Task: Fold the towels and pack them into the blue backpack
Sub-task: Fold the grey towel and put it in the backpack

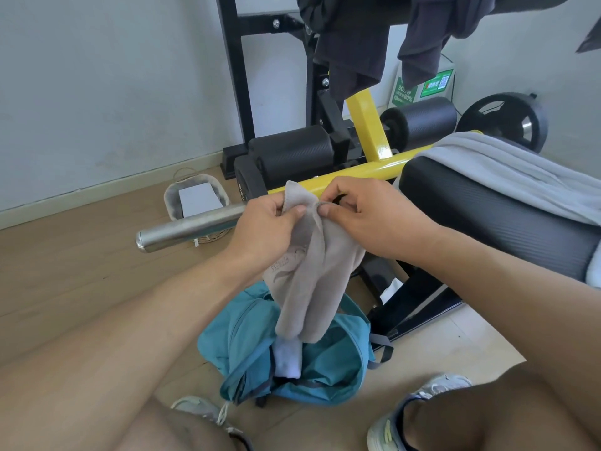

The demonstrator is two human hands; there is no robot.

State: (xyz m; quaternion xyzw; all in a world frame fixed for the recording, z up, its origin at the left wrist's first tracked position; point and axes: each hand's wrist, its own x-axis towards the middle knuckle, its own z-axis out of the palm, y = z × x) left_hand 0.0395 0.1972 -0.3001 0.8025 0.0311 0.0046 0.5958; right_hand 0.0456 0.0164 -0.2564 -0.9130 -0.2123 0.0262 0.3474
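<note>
— What have you got in your hands?

— A beige towel [309, 271], in the middle of the frame. My left hand [270, 229] grips its upper edge, thumb curled over the cloth, and my right hand [361, 216] pinches the same edge just beside it, fingertip to thumb. The rest hangs down in loose folds.

— And the bag?

— The blue backpack [328, 362] lies on the wooden floor [81, 265] at lower centre, directly under the towel, between my shoes. Its top gapes open, and a white towel [287, 358] shows inside the opening. The beige towel's lower end hangs just in front of that opening; I cannot tell whether it touches.

— Anything else to pack?

— A grey towel [507, 170] is draped over the black bench pad [487, 216] at the right of the frame. A steel bar [188, 226] juts out at centre left, and dark clothes [357, 43] hang from the rack at the top.
</note>
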